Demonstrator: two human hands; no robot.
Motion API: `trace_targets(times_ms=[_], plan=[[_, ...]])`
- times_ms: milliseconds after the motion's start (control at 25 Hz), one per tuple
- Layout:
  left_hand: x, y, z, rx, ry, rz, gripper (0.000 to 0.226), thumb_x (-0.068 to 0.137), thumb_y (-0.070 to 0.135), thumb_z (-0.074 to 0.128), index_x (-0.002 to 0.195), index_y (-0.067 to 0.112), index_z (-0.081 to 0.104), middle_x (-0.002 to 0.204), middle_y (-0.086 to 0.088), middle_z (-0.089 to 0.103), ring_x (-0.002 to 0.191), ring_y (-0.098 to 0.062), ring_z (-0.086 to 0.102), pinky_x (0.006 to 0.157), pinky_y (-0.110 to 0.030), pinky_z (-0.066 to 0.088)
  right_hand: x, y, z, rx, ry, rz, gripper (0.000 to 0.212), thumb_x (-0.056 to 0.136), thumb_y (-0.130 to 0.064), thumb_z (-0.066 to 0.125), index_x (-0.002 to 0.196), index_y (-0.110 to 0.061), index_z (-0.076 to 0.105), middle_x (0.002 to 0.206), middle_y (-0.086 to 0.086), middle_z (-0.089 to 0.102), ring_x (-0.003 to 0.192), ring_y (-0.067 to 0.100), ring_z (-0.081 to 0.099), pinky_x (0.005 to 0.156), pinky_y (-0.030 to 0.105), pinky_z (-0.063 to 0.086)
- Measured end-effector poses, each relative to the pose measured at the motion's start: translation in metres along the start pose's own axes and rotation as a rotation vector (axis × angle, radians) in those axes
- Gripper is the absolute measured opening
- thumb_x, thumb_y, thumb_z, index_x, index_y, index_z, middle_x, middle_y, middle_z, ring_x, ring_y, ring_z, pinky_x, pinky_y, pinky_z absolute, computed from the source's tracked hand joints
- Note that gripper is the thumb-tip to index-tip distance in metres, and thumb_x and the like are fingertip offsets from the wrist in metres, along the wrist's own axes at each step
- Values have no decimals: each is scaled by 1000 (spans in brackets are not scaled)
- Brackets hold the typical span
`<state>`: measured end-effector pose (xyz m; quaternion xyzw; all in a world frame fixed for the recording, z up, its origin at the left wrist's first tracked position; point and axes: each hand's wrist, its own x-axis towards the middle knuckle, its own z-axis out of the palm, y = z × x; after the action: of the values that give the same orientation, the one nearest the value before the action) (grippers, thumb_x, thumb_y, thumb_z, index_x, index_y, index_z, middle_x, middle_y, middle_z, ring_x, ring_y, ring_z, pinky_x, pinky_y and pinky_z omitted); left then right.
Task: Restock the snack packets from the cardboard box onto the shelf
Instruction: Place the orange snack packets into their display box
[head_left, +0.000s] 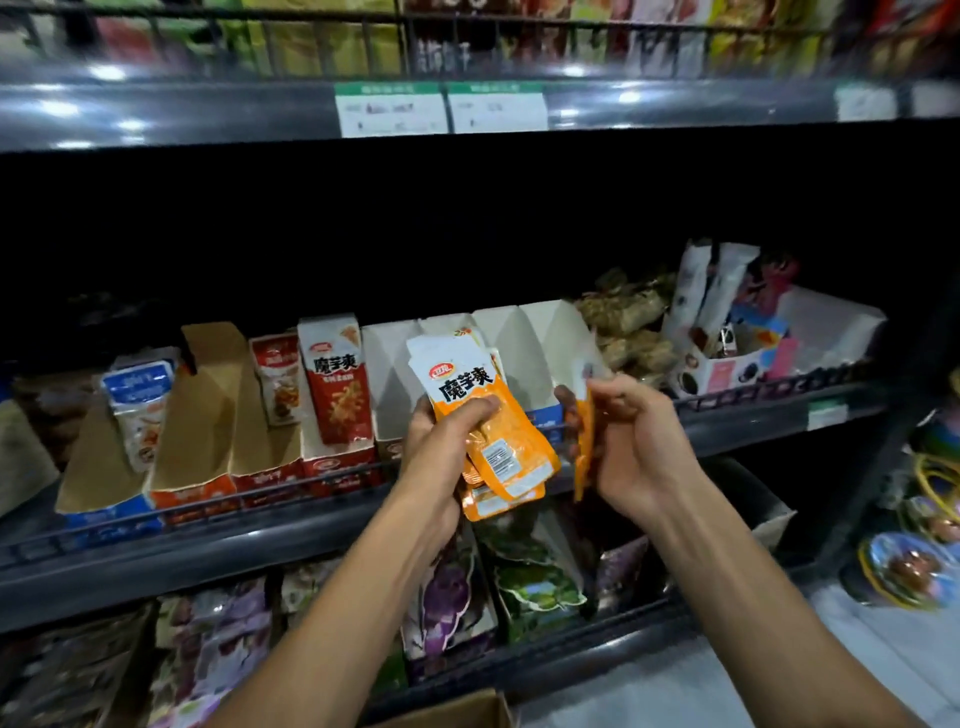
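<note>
Left hand (447, 436) clamps a fanned stack of orange-and-white foil snack packets (483, 415); right hand (623, 436) pinches one orange packet (584, 436) edge-on. Below the thumb, loose lower packets may slide out.

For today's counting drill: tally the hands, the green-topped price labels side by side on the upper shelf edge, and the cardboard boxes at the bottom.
Hands: 2, left hand and right hand
Green-topped price labels: 2
Cardboard box: 1
Total: 5
</note>
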<state>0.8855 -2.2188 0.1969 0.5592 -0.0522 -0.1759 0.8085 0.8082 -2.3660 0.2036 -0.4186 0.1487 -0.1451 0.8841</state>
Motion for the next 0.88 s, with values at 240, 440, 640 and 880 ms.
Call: trace_targets(times_ms=[240, 440, 640, 880], plan=[[50, 16, 20, 4, -25, 42, 24, 83, 13, 75, 93, 25, 57, 68, 6, 74, 67, -17, 72, 66, -34, 57, 62, -39, -4, -336, 137, -329, 33, 87, 7, 57, 109, -17, 53, 95, 8, 64, 67, 15, 64, 58, 32, 50], [88, 30, 7, 49, -9, 41, 36, 81, 18, 77, 114, 13, 64, 86, -6, 75, 70, -21, 73, 60, -38, 62, 137, -110, 11, -797, 211, -820, 67, 81, 3, 69, 136, -9, 33, 114, 4, 57, 97, -1, 57, 72, 13, 51], [106, 34, -3, 12, -4, -26, 47, 73, 23, 83, 117, 19, 65, 103, -13, 75, 89, -35, 73, 79, -64, 56, 197, -112, 13, -1310, 202, -723, 30, 92, 2, 54, 122, 3, 58, 124, 18, 60, 122, 29, 51, 86, 25, 40], [103, 31, -10, 44, -36, -34, 47, 75, 24, 81, 118, 15, 64, 95, -11, 76, 80, -31, 75, 78, -58, 59, 210, -94, -7, -1794, 238, -816, 18, 94, -17, 59, 105, -8, 69, 107, 13, 68, 101, 33, 60, 82, 39, 44]])
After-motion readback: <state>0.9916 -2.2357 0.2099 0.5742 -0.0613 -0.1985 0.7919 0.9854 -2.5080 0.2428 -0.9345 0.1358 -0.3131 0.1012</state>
